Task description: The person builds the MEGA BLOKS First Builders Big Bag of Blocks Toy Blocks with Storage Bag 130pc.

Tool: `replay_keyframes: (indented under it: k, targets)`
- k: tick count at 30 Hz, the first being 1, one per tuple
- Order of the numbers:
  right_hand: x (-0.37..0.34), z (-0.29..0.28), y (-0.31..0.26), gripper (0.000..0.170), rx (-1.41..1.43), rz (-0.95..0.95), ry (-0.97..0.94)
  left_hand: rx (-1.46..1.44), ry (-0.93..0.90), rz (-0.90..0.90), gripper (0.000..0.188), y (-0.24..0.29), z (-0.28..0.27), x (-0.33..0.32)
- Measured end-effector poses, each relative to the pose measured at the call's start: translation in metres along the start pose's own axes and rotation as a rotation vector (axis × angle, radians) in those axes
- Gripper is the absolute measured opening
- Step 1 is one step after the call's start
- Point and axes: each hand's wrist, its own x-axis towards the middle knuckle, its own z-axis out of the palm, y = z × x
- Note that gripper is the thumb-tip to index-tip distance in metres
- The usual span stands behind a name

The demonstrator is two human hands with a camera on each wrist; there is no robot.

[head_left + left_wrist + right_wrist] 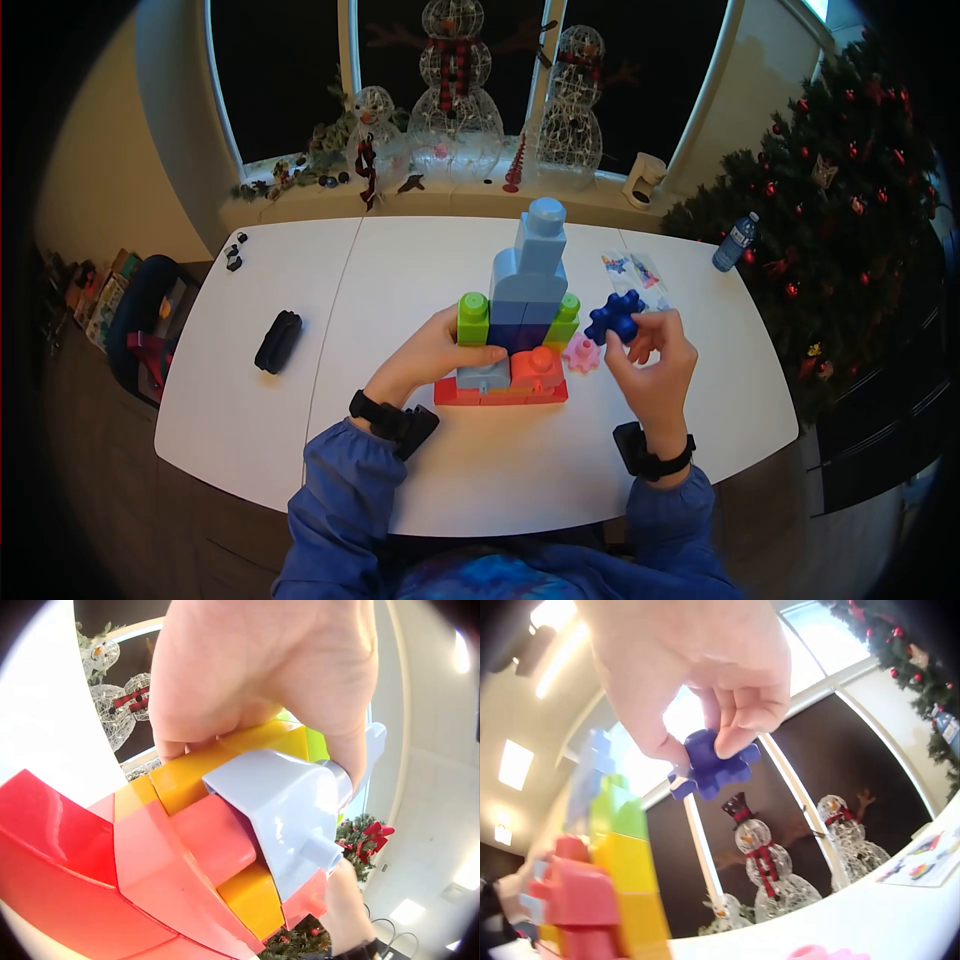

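Observation:
A tower of toy building blocks (528, 288) stands on the white table, with light blue blocks on top, green blocks at both sides and a red base (500, 397). My left hand (432, 350) grips its left side, thumb across the front above a grey-blue block (277, 817) with a peg. Yellow blocks (634, 877) show low on the tower in the right wrist view. Between thumb and fingers, my right hand (655, 362) pinches a dark blue toy gear (712, 766) in the air, right of the tower. Below it a pink gear (581, 353) lies on the table.
Printed picture sheets (635, 275) lie beyond the gears. A water bottle (736, 242) stands at the table's right edge, near a Christmas tree (830, 190). On the left sits a black case (278, 342). Wire snowmen (455, 110) line the windowsill.

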Motion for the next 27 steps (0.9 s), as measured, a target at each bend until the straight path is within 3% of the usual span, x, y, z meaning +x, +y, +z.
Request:
replay_keyframes:
  k: [3,7,19,27]
  targets:
    - [-0.031,0.005,-0.032,0.033,0.082,-0.211,-0.202,-0.018,-0.013,0.013,0.056,0.000,-0.001,0.002]
    - [-0.056,0.041,-0.051,0.030,0.043,-0.311,-0.430,-0.016,-0.011,-0.002,0.055,0.000,-0.001,0.002]
    - [-0.070,0.072,-0.054,0.031,-0.114,-0.397,-0.405,-0.003,0.002,-0.042,0.055,0.010,0.004,-0.001]
    - [-0.066,0.081,-0.052,0.022,-0.164,-0.381,-0.428,0.006,0.031,-0.039,0.053,0.007,0.004,-0.001]
